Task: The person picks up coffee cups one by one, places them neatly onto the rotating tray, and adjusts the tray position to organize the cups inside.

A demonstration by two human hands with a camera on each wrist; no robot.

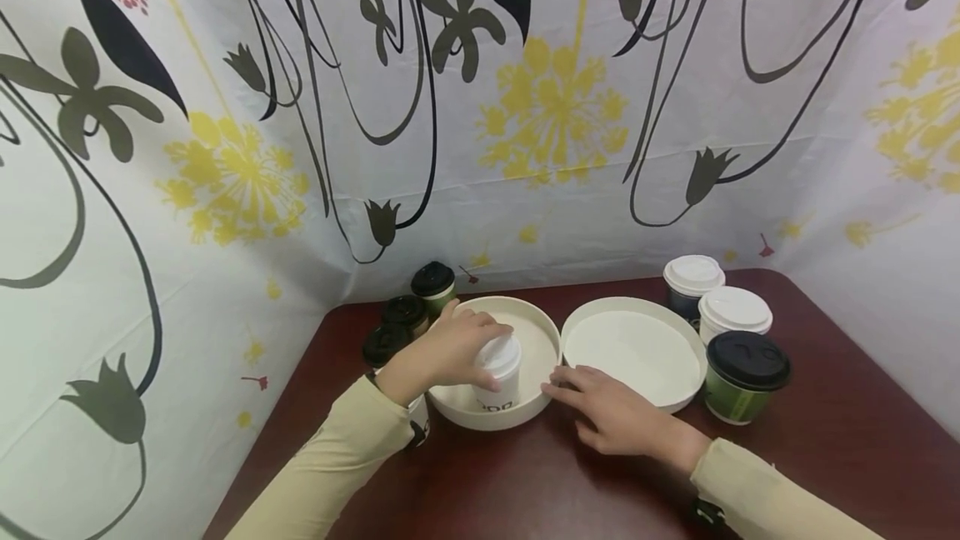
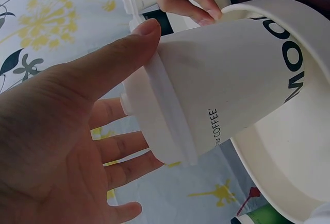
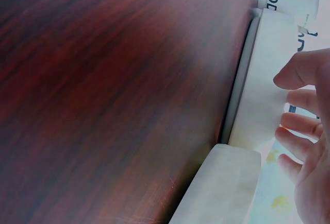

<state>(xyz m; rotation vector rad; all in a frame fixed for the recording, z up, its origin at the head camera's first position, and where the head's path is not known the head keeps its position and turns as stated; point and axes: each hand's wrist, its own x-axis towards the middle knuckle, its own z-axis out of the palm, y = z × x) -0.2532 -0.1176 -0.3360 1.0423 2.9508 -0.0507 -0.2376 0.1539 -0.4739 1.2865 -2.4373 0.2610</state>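
My left hand [image 1: 450, 350] holds a white paper coffee cup [image 1: 501, 386] by its white lid [image 2: 167, 108], thumb on one side and fingers on the other. The cup is upright at the near part of the left round cream tray [image 1: 480, 421]; whether its base touches the tray floor cannot be told. My right hand [image 1: 611, 411] touches that tray's right rim with its fingertips, fingers relaxed. In the right wrist view, the right thumb [image 3: 291, 74] lies near the tray's outer wall [image 3: 260, 90].
Another round cream tray [image 1: 633, 348] adjoins the first on the right. Several black-lidded cups [image 1: 433, 286] line the left side, with a partly hidden white cup [image 1: 418, 419]. At right stand two white-lidded cups [image 1: 731, 315] and a green black-lidded cup [image 1: 742, 386]. Patterned cloth surrounds the dark red table [image 1: 510, 482].
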